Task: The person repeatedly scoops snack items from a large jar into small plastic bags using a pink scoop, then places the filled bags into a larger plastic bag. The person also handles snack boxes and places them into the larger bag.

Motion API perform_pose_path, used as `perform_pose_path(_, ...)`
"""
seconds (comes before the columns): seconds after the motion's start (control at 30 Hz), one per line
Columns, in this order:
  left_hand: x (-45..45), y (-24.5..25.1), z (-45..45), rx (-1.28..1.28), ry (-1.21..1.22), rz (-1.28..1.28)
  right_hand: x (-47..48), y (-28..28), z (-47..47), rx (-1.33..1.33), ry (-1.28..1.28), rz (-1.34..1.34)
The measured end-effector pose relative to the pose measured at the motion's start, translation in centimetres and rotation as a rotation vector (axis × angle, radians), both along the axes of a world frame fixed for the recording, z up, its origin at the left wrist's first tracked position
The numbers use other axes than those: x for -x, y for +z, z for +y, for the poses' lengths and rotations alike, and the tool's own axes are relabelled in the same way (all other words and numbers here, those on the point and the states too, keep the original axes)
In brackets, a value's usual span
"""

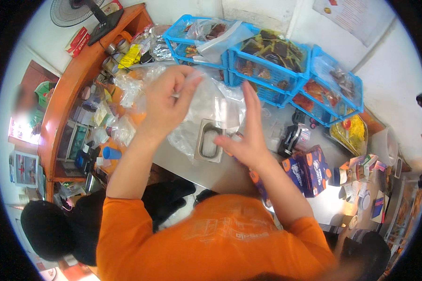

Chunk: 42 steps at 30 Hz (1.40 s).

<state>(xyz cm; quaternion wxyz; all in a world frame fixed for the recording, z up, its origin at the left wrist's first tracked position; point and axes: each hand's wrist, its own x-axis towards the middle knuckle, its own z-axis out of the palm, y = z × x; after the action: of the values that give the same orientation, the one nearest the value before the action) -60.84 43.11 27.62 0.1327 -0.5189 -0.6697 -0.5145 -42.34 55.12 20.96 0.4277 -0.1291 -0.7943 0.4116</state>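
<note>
My left hand (168,100) is raised over the metal table (183,172), thumb and fingers closed on the top edge of a clear plastic bag (209,100). To the right of the bag, my right hand (248,133) is held with its fingers apart; whether it touches the bag is hard to tell. Below the bag, between my hands, a small rectangular metal container (209,140) stands on the table, with something whitish or clear inside. More crumpled clear plastic bags (130,87) lie to the left of my left hand.
Blue plastic baskets (270,66) with packed goods line the back. Dark blue and orange boxes (307,170) and a tray of yellow food (351,130) stand at right. A blue cup (112,153) sits at left, near an orange wooden counter (61,105). People in dark clothing are nearby on both sides.
</note>
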Motion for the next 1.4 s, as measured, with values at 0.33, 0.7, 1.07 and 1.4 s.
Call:
perform_pose_path(0.33,-18.2,2.1,-9.8,0.554,0.024,-0.038,-11.0,2.9,1.7,0.200,0.844,-0.362)
perform_pose_path(0.7,-31.5,-7.2,-15.6,1.105,-0.237,-1.154,-20.7,-1.9,1.8,-0.088,1.255,-1.119)
perform_pose_path(1.07,-37.7,-19.7,-20.5,0.454,-0.012,-1.716,-27.5,-5.4,-6.2,-0.464,0.110,-0.241)
perform_pose_path(1.4,-38.0,-22.9,-29.9,0.112,-0.216,-2.125,-37.3,-18.5,-24.0,0.266,0.169,-0.828)
